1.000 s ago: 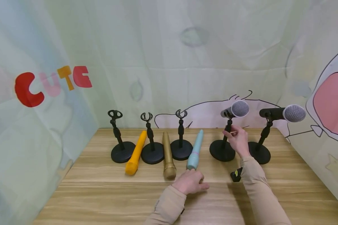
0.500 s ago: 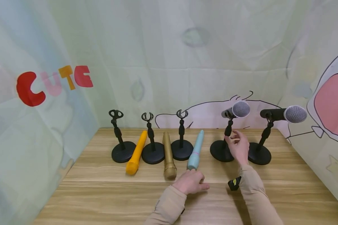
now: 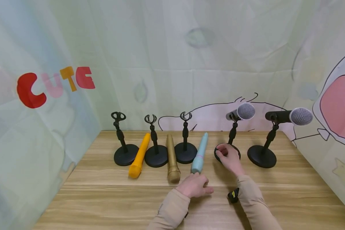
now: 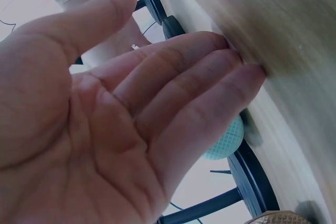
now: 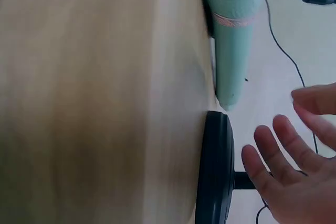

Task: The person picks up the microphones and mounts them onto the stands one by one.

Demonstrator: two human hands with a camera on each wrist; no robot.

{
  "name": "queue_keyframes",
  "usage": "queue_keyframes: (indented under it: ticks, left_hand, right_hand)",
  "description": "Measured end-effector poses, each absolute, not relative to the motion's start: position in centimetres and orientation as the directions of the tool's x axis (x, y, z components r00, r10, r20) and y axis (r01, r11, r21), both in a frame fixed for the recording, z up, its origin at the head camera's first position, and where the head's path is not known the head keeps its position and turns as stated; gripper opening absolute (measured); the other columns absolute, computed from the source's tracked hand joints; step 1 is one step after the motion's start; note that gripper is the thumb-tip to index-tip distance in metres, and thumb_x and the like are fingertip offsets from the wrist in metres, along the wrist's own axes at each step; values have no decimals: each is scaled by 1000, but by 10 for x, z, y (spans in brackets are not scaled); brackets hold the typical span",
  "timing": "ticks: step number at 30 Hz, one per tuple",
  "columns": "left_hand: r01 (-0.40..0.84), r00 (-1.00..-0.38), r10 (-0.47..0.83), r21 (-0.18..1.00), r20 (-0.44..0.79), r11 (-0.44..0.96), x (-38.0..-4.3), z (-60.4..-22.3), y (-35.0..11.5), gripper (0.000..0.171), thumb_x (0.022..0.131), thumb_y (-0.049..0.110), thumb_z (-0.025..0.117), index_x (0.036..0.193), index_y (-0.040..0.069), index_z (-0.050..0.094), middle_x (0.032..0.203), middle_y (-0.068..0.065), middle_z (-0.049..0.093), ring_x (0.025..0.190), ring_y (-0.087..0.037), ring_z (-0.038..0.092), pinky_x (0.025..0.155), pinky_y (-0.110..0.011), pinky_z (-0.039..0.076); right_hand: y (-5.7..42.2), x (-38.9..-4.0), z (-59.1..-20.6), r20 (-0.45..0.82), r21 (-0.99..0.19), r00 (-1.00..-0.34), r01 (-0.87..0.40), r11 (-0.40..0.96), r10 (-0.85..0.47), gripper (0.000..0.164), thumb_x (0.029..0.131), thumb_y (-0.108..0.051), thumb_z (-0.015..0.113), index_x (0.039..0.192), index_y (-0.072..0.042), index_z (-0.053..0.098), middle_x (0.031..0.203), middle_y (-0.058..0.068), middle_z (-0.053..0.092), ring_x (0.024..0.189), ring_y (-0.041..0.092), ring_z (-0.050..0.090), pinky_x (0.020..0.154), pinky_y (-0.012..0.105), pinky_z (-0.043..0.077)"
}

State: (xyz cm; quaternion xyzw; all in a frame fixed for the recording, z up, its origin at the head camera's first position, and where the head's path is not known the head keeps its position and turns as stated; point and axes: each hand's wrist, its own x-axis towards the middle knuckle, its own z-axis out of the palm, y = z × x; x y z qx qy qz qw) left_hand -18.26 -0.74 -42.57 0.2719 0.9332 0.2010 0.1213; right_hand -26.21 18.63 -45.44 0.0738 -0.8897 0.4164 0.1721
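My right hand point(image 3: 229, 158) hovers before a black desk stand point(image 3: 232, 134) that carries a silver-headed microphone point(image 3: 245, 111). It holds nothing, and its fingers are loosely spread in the right wrist view. To its left lies a pale blue microphone point(image 3: 200, 155) with a pink band. By that microphone's head is my left hand point(image 3: 194, 186), low over the table with extended fingers and nothing in its palm. Whether its fingers touch the blue head point(image 4: 227, 141) is unclear. A gold microphone point(image 3: 172, 159) and an orange microphone point(image 3: 139, 156) lie farther left.
Three black stands with bare clips, the leftmost stand point(image 3: 120, 140) among them, stand between the lying microphones. At the far right another stand point(image 3: 262, 157) bears a second silver-headed microphone point(image 3: 300, 116). A printed curtain point(image 3: 172, 64) hangs behind the wooden table point(image 3: 109, 198).
My right hand has let go of the stand's stem and moved down and left, toward the blue microphone. The left hand has stayed in place.
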Motion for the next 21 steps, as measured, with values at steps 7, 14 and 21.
queue_keyframes:
  ticks: [7,14,21]
  left_hand:
    - [486,-767,623,498,-150,718,-190,-418,-18,32,96,35,69,106,6,75,91,-1,76,81,-8,69,70,-20,52]
    - [511,-725,689,662,-10,548,-204,-407,-39,28,100,28,64,112,6,75,102,-6,79,84,-3,69,74,-16,51]
    - [516,-776,595,753,208,408,-209,-392,-58,21,100,20,64,110,4,73,90,-8,79,81,-15,75,72,-18,53]
  right_hand:
    - [178,-265,-457,359,-612,-906,-410,676,-225,27,92,8,59,117,-2,67,112,20,62,98,31,60,84,39,50]
    - [171,-272,-458,420,-483,-802,-593,644,-424,41,87,18,56,122,-2,64,128,25,58,120,43,55,101,59,45]
    - [166,-278,-453,386,-456,-761,-648,610,-521,53,77,25,48,121,-1,63,139,34,49,132,53,43,107,69,35]
